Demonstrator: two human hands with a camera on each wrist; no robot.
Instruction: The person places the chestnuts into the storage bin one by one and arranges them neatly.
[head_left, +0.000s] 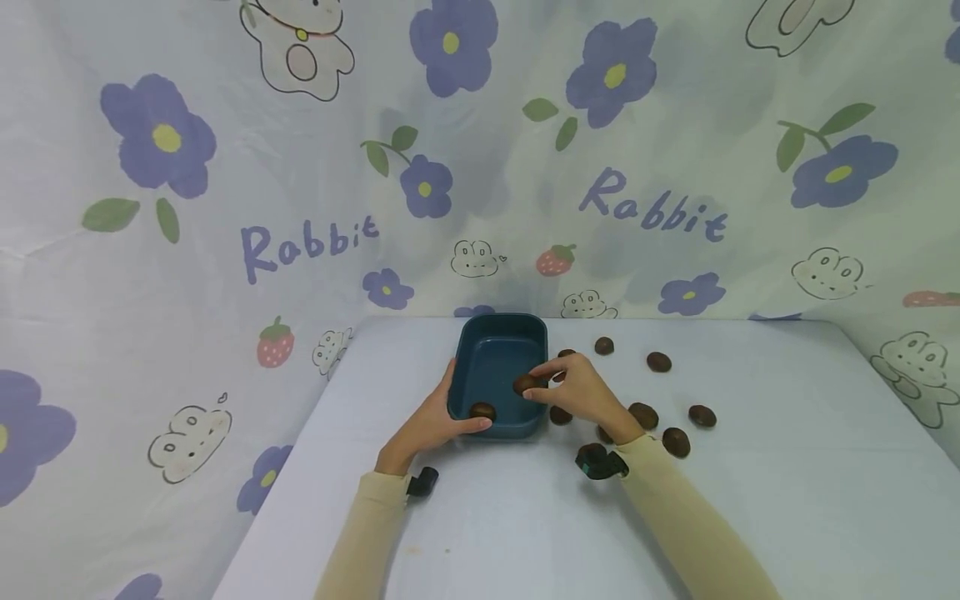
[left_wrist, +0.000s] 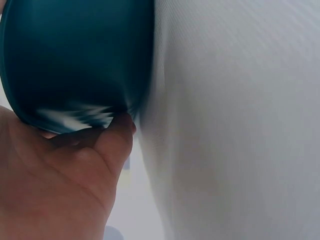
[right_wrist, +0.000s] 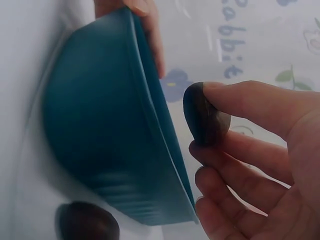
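My left hand point(head_left: 435, 423) grips the near left corner of a dark teal rectangular dish point(head_left: 460, 367), thumb at the front rim and fingers along the left side. The left wrist view shows that hand against the dish wall point(left_wrist: 80, 60). A smooth dark brown oval stone point(right_wrist: 207, 114) is pinched between the thumb and fingertips of my right hand point(head_left: 581, 390), above the right part of the dish. Inside the dish, a similar brown stone point(head_left: 482, 411) lies in the near left corner, close to my left thumb.
Several more brown stones lie on the white table right of the dish, such as one at the back point(head_left: 604, 345), one farther right point(head_left: 702, 416) and one nearer point(head_left: 676, 442). Some are partly hidden by the right hand and wrist. A printed cloth point(head_left: 495, 200) hangs behind the table.
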